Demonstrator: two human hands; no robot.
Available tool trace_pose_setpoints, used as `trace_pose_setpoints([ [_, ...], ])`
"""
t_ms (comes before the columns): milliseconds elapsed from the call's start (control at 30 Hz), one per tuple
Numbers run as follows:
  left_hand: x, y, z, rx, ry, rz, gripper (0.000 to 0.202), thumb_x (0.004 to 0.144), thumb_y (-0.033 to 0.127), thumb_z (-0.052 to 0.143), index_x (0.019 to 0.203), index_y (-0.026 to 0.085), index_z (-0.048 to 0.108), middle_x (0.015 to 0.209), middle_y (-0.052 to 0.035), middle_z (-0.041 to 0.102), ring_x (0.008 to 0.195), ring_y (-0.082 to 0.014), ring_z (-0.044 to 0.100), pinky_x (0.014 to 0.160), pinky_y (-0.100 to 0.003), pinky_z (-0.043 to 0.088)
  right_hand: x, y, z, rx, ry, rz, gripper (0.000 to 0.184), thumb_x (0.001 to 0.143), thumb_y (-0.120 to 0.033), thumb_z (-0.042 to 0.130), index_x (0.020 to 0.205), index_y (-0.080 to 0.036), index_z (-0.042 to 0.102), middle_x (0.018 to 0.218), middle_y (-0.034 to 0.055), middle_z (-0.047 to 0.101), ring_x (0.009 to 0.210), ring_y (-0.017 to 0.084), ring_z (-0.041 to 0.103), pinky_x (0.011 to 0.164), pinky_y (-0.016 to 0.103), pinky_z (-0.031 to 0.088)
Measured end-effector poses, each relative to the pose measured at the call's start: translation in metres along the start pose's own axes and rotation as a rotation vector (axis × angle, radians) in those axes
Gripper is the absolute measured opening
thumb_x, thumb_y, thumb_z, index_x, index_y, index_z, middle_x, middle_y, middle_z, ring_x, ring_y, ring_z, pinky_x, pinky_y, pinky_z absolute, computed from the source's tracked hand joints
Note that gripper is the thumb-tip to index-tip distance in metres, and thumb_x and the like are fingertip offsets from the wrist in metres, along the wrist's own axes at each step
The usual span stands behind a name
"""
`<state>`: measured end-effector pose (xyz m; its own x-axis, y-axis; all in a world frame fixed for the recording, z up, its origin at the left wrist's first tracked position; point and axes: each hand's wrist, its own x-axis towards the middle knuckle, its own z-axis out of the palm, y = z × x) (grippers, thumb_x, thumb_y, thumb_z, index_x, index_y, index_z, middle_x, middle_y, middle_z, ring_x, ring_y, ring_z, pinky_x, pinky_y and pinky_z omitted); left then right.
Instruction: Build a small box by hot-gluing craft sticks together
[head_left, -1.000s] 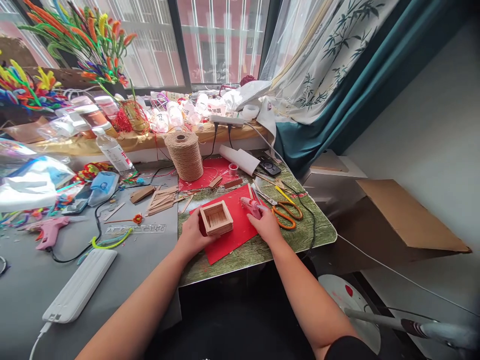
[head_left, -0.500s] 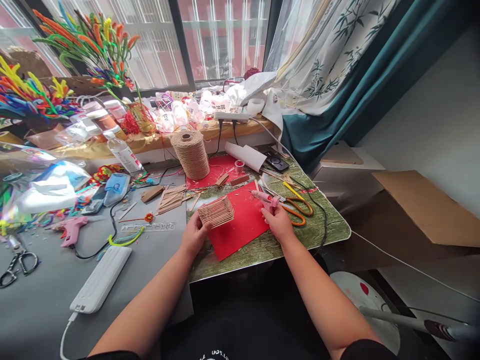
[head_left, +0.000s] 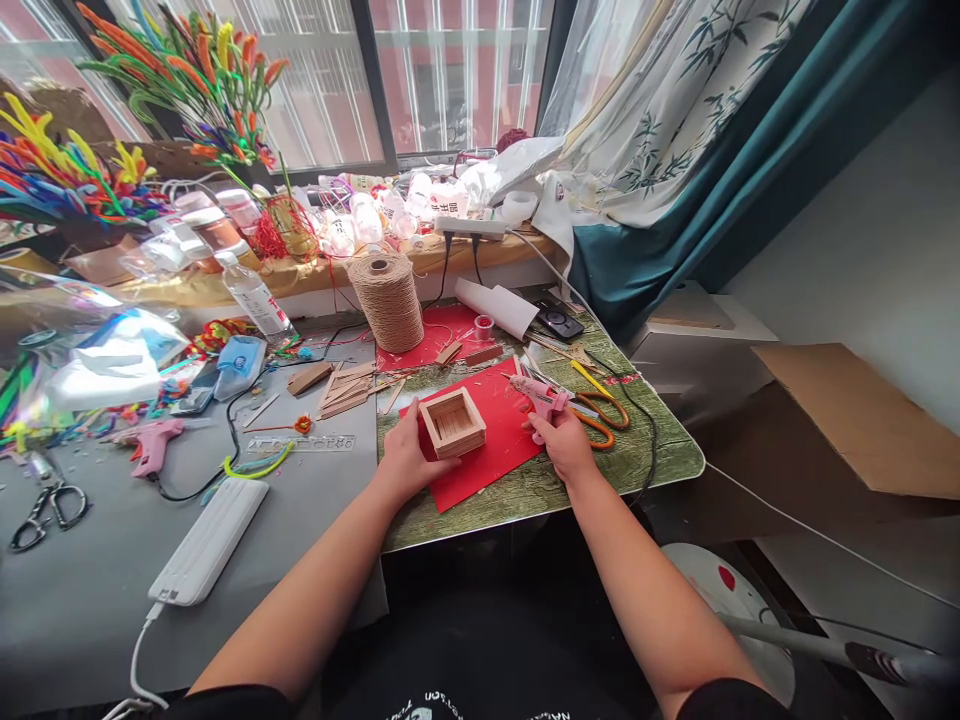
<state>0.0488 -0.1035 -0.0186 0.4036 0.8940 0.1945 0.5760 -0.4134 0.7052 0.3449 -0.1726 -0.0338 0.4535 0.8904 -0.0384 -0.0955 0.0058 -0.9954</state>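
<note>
My left hand (head_left: pixel 409 460) grips a small square box built of thin wooden sticks (head_left: pixel 466 438) by its left side and near corner. The box's open top faces up and toward me, over a red sheet (head_left: pixel 499 462). In my right hand (head_left: pixel 564 445) is a pink hot glue gun (head_left: pixel 541 395), its nozzle pointing left toward the box but apart from it. Orange-handled scissors (head_left: pixel 619 412) lie just right of the glue gun, partly behind my right hand. Loose thin wooden strips (head_left: pixel 349 388) are piled behind and left of the box.
A twine spool (head_left: pixel 386 305) stands behind the box. Left on the grey mat are a second pink glue gun (head_left: pixel 154 445), a white power bank (head_left: pixel 208 540) and black-handled scissors (head_left: pixel 49 510). A black cable (head_left: pixel 651 440) runs along the table's right side.
My left hand has turned the stick box from its slatted side to open top up, moving it slightly right and lower. My right hand still holds the glue gun, shifted a little right.
</note>
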Motion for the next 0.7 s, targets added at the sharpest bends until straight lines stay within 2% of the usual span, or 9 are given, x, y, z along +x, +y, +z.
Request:
trace_pose_setpoints([
  [67, -0.003, -0.002, -0.001, -0.068, 0.001, -0.016, 0.12, 0.069, 0.054, 0.089, 0.164, 0.028, 0.021, 0.155, -0.0172, 0.05, 0.145, -0.0426, 0.046, 0.12, -0.061, 0.033, 0.0, 0.001, 0.0, -0.002, -0.006, 0.001, 0.046, 0.078, -0.049, 0.077, 0.111, -0.018, 0.066, 0.09, 0.0064, 0.076, 0.071, 0.017, 0.069, 0.058, 0.025, 0.049],
  [133, -0.005, -0.002, -0.004, -0.169, 0.005, -0.03, 0.109, 0.075, 0.051, 0.086, 0.163, 0.029, 0.025, 0.155, -0.0156, 0.05, 0.144, -0.0384, 0.048, 0.119, -0.057, 0.037, 0.0, 0.002, 0.001, -0.004, -0.018, -0.004, 0.046, 0.079, -0.048, 0.077, 0.113, -0.019, 0.067, 0.098, 0.0075, 0.076, 0.074, 0.017, 0.07, 0.057, 0.025, 0.048],
  [233, -0.007, -0.001, -0.007, -0.261, 0.041, -0.041, 0.101, 0.077, 0.048, 0.085, 0.16, 0.028, 0.031, 0.156, -0.0156, 0.048, 0.143, -0.0356, 0.05, 0.117, -0.053, 0.042, 0.0, 0.001, 0.001, -0.001, -0.032, -0.002, 0.046, 0.079, -0.048, 0.077, 0.115, -0.02, 0.067, 0.106, 0.0078, 0.076, 0.076, 0.016, 0.07, 0.056, 0.023, 0.047],
  [333, -0.008, 0.001, -0.007, -0.291, 0.059, -0.033, 0.103, 0.077, 0.047, 0.085, 0.162, 0.027, 0.029, 0.159, -0.0169, 0.043, 0.143, -0.036, 0.05, 0.116, -0.054, 0.045, 0.0, 0.001, 0.001, 0.004, -0.033, -0.003, 0.046, 0.08, -0.048, 0.077, 0.115, -0.02, 0.067, 0.11, 0.0083, 0.076, 0.077, 0.016, 0.07, 0.056, 0.023, 0.047],
  [433, -0.009, 0.004, -0.007, -0.31, 0.035, 0.022, 0.104, 0.077, 0.046, 0.086, 0.162, 0.027, 0.028, 0.16, -0.0161, 0.042, 0.143, -0.0351, 0.049, 0.118, -0.053, 0.044, 0.0, 0.001, 0.001, 0.006, -0.006, -0.002, 0.047, 0.08, -0.047, 0.078, 0.116, -0.02, 0.066, 0.105, 0.0077, 0.076, 0.076, 0.016, 0.069, 0.057, 0.024, 0.048],
  [567, -0.006, 0.007, -0.008, -0.225, -0.014, 0.107, 0.098, 0.076, 0.042, 0.086, 0.159, 0.028, 0.036, 0.159, -0.013, 0.044, 0.149, -0.0357, 0.043, 0.123, -0.053, 0.038, 0.001, 0.004, 0.0, -0.005, -0.006, 0.008, 0.046, 0.081, -0.046, 0.077, 0.115, -0.019, 0.066, 0.093, 0.006, 0.075, 0.072, 0.016, 0.068, 0.056, 0.025, 0.048],
  [700, -0.001, 0.008, -0.009, -0.178, -0.067, 0.101, 0.093, 0.079, 0.042, 0.083, 0.159, 0.028, 0.038, 0.157, -0.0125, 0.046, 0.148, -0.0363, 0.044, 0.124, -0.054, 0.037, 0.003, 0.008, -0.001, -0.01, -0.017, 0.012, 0.045, 0.08, -0.045, 0.078, 0.116, -0.02, 0.067, 0.093, 0.0059, 0.075, 0.075, 0.017, 0.069, 0.058, 0.025, 0.05],
])
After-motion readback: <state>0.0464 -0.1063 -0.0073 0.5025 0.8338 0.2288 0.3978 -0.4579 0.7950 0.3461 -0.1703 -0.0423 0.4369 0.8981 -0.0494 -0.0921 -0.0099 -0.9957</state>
